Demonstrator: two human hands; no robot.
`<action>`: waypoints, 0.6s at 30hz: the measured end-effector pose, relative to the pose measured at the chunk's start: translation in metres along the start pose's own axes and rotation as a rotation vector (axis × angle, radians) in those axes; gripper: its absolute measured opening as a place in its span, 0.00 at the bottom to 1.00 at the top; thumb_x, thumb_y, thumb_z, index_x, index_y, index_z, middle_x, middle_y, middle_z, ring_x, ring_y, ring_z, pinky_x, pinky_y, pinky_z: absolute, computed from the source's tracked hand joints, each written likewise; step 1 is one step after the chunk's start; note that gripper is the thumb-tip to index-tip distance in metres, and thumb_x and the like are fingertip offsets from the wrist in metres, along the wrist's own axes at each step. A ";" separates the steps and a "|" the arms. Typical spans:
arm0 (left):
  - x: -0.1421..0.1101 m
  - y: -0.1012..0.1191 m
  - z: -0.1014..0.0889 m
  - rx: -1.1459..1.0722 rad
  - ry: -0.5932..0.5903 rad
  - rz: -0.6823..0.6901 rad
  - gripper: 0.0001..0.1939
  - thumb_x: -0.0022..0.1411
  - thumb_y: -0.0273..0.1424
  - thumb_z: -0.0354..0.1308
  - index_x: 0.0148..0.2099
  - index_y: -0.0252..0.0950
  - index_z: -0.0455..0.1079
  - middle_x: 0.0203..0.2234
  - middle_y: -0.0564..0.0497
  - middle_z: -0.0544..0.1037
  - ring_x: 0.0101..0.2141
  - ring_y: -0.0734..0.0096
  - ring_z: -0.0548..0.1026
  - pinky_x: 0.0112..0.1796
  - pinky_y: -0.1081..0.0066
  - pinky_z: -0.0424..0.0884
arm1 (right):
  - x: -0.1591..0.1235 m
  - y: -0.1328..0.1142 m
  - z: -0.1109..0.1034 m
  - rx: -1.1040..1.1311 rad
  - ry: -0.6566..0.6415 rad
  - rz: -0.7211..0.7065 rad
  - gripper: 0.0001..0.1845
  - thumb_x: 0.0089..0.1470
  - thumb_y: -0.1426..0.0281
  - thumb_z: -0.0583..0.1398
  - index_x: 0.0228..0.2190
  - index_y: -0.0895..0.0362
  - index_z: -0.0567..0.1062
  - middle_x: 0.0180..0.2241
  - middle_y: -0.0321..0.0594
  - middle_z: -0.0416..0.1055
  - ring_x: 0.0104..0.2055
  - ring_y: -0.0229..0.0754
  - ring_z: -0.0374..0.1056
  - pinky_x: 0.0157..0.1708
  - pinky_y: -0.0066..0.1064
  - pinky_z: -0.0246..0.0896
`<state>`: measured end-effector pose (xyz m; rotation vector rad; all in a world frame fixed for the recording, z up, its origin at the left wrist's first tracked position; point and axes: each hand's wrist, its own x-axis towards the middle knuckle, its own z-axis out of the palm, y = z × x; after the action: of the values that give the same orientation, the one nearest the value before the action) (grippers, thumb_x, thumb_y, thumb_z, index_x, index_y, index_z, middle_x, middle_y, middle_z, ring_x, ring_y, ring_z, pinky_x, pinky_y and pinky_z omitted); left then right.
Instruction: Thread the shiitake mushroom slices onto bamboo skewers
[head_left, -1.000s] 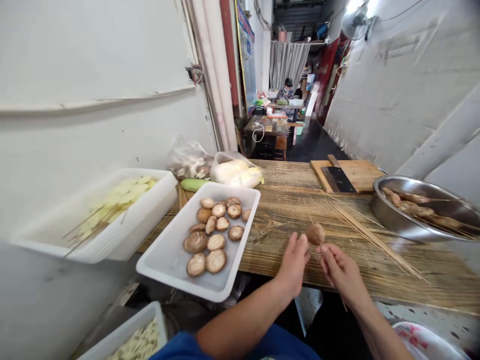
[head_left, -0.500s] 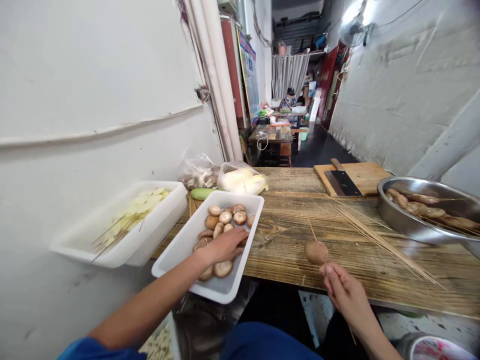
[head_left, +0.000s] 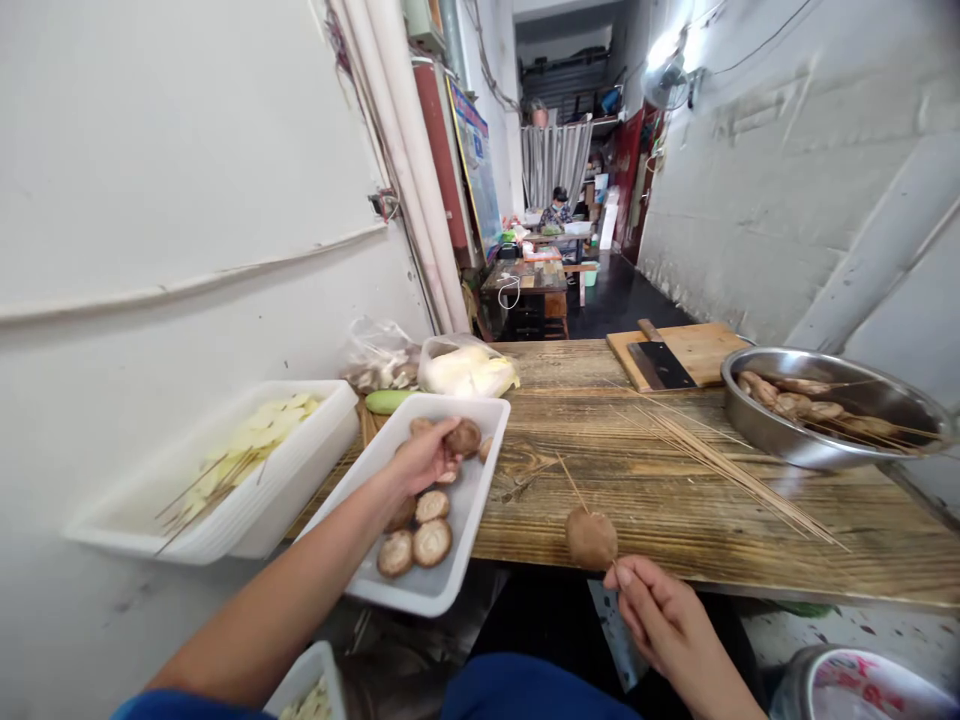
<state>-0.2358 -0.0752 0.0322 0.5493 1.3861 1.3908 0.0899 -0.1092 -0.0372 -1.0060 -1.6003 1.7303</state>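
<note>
And here's the left hand [head_left: 426, 462], over the far part of the white tray [head_left: 435, 606], its grip closed round a brown mushroom [head_left: 464, 437], dark cap up; whether that cap is clear of its neighbours, I can't tell. More loose mushrooms [head_left: 432, 542] lie in the tray, the nearest showing their pale undersides. Across to the right hand [head_left: 654, 606]: thumb and fingers pinch a thin skewer [head_left: 571, 482] just below a threaded mushroom [head_left: 591, 540], the stick tilted with its tip up and to the left, all of this at the front edge of the wooden worktop [head_left: 532, 510]. Beyond that hand, a loose fan of bare sticks [head_left: 739, 478] spreads over the boards, and near them sits the steel bowl [head_left: 817, 452], loaded skewers [head_left: 802, 405] inside. Up at the far edge, a cleaver [head_left: 664, 365] lies flat on the chopping board [head_left: 709, 350]. Over on the left, a white tub [head_left: 225, 545] holds pale yellow slices [head_left: 274, 428] with sticks among them, and a green vegetable [head_left: 388, 401] lies just behind the mushroom tray.
</note>
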 end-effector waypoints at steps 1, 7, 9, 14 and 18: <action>-0.002 0.004 0.009 -0.026 -0.049 -0.040 0.12 0.59 0.34 0.54 0.36 0.28 0.71 0.27 0.41 0.77 0.21 0.73 0.70 0.20 0.75 0.66 | -0.003 -0.002 0.001 0.005 -0.008 -0.007 0.23 0.56 0.48 0.51 0.31 0.56 0.66 0.14 0.24 0.50 0.14 0.28 0.42 0.13 0.20 0.35; 0.002 0.004 0.094 -0.264 -0.327 -0.216 0.14 0.65 0.31 0.46 0.44 0.26 0.68 0.41 0.35 0.75 0.42 0.62 0.75 0.39 0.67 0.74 | -0.006 -0.010 0.003 0.049 0.090 -0.084 0.20 0.58 0.52 0.51 0.30 0.57 0.67 0.14 0.25 0.50 0.14 0.28 0.43 0.13 0.21 0.36; 0.010 -0.004 0.130 -0.280 -0.361 -0.276 0.15 0.65 0.32 0.46 0.43 0.24 0.68 0.39 0.35 0.76 0.40 0.63 0.76 0.36 0.68 0.75 | -0.004 -0.009 -0.002 0.061 0.159 -0.103 0.20 0.58 0.53 0.52 0.31 0.57 0.68 0.14 0.25 0.50 0.14 0.29 0.43 0.13 0.22 0.36; 0.023 -0.029 0.201 -0.290 -0.427 -0.329 0.20 0.64 0.40 0.47 0.39 0.25 0.69 0.31 0.38 0.77 0.32 0.65 0.77 0.31 0.68 0.76 | -0.009 0.000 -0.024 0.049 0.366 -0.146 0.18 0.58 0.55 0.53 0.30 0.58 0.68 0.15 0.25 0.50 0.15 0.29 0.44 0.14 0.23 0.38; 0.019 -0.043 0.225 -0.296 -0.500 -0.355 0.14 0.65 0.31 0.47 0.37 0.25 0.68 0.31 0.37 0.77 0.37 0.62 0.78 0.39 0.65 0.75 | -0.020 0.008 -0.035 0.024 0.452 -0.148 0.18 0.59 0.56 0.53 0.31 0.58 0.69 0.16 0.26 0.50 0.16 0.30 0.44 0.15 0.23 0.37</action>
<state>-0.0313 0.0294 0.0367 0.3947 0.8086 1.0506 0.1311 -0.1070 -0.0419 -1.1385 -1.3209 1.3048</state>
